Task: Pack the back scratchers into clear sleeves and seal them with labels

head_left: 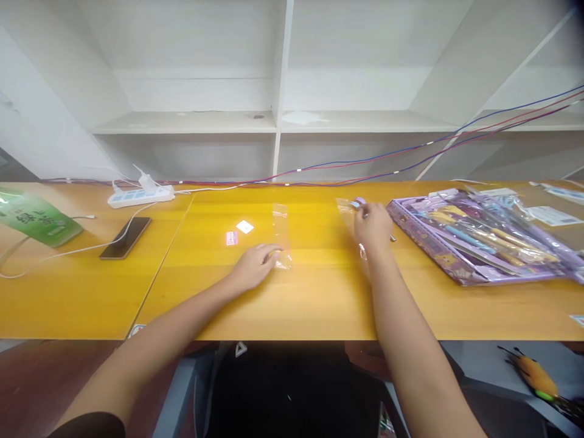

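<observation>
My left hand [254,266] rests low over the table, its fingers bent together at the lower left edge of a narrow clear plastic bag [281,226]. The bag lies flat. Further right, my right hand [375,230] is closed around a slim pen-like item with a purple end [360,201]; a dark tip pokes out past the other side of the hand. Another clear plastic bag [345,214] is at that hand's left side, partly covered by it and blurred. A pink label [232,238] and a small white square [245,227] lie beyond my left hand.
On the right, a purple patterned box [449,261] holds several bagged pens. To the left are a phone [125,238], a white power strip [141,196] with a trailing cable, and a green pouch [39,217]. Blue and red wires [356,163] run along white shelves at the back.
</observation>
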The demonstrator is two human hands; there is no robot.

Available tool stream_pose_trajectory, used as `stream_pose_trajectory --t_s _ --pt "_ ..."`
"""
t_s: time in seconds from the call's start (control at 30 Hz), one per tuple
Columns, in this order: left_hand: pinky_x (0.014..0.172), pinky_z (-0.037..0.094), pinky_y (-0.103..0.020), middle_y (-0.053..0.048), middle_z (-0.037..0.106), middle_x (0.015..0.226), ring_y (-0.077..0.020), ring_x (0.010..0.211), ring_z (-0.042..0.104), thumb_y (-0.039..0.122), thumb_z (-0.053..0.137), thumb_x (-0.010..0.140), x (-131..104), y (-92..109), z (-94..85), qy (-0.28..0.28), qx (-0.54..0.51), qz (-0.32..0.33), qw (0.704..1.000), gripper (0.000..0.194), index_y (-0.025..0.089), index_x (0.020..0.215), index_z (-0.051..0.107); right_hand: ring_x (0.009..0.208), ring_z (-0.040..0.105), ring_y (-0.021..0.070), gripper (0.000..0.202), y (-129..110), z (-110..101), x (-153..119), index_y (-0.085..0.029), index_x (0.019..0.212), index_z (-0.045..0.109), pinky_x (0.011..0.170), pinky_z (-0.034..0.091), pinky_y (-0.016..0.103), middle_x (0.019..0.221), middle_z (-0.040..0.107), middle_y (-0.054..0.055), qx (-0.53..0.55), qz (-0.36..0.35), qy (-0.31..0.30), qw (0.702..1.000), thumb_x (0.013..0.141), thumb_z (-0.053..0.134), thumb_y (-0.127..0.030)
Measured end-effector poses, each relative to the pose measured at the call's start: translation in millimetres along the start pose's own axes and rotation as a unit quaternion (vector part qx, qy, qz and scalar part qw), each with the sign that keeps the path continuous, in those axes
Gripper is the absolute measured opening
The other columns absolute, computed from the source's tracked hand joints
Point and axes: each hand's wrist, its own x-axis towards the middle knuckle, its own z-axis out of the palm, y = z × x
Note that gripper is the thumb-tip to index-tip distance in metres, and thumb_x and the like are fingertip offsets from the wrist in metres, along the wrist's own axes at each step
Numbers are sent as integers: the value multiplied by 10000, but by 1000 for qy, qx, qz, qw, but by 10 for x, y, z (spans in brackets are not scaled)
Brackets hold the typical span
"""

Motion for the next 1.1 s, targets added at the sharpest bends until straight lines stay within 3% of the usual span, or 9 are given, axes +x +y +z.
stream_pose_trajectory --t_s 0.1,0.23,0.47,0.57,0.73,0.83,0.9,1.0,1.1 --pt "914 482 -371 -76 750 1204 -221 922 651 360 482 1053 9 -26 -30 32 20 -27 999 380 240 1316 729 1147 572 356 369 373 0 73 -137 1183 769 952 452 498 1248 661 235 -67 60 -13 996 974 486 -250" --pt "757 429 -316 -17 671 848 -180 720 558 274 487 1026 15 -17 -48 44 2 -42 998 362 224 1294 726 1231 549 400 372 580 95 73 -130 1240 759 1009 454 566 1326 619 262 -114 98 -77 986 948 632 -324" --pt "695 365 -293 26 519 703 -164 671 503 255 484 1011 -4 34 -7 12 -6 -39 999 350 217 1270 717 1204 630 431 445 527 236 81 -13 1250 713 995 498 560 1261 658 327 -171 121 -100 973 921 603 -293" --pt "681 355 -287 29 519 710 -157 666 494 250 482 1007 -7 7 1 8 -7 -38 999 348 219 1270 707 1159 676 430 476 494 253 50 -13 1304 655 953 532 558 1257 660 351 -135 165 -105 971 912 602 -276" --pt "683 366 -282 28 546 742 -146 674 507 243 483 1003 -3 -21 7 8 -19 -34 999 324 203 1247 694 1095 699 414 420 415 159 80 -44 1292 621 918 519 548 1185 682 329 -44 195 -62 978 1031 456 -329" --pt "710 394 -284 23 589 781 -146 704 531 255 490 1010 6 -26 16 12 -29 -22 999 294 203 1224 685 974 678 315 474 214 129 80 -124 1234 636 896 503 476 1077 694 205 95 118 -15 988 1080 367 -483" --pt "727 417 -288 14 617 826 -149 733 549 273 497 1016 16 -37 23 23 -40 -15 999 273 205 1213 674 867 625 246 495 -47 155 -10 -176 1161 648 870 496 422 974 659 110 228 33 -11 973 1074 358 -567" --pt "742 452 -295 -9 636 909 -155 777 572 315 517 1024 29 -65 26 44 -59 -4 997 254 203 1208 652 824 566 206 495 -583 197 -317 -216 984 656 852 500 377 927 566 49 350 -69 -73 932 1043 414 -644" --pt "773 495 -310 -48 635 1060 -162 842 597 378 555 1025 29 -86 25 66 -73 16 995 300 202 1259 618 875 546 213 514 -1105 158 -723 -224 900 663 862 495 358 922 533 42 419 -99 -130 893 1029 458 -678"
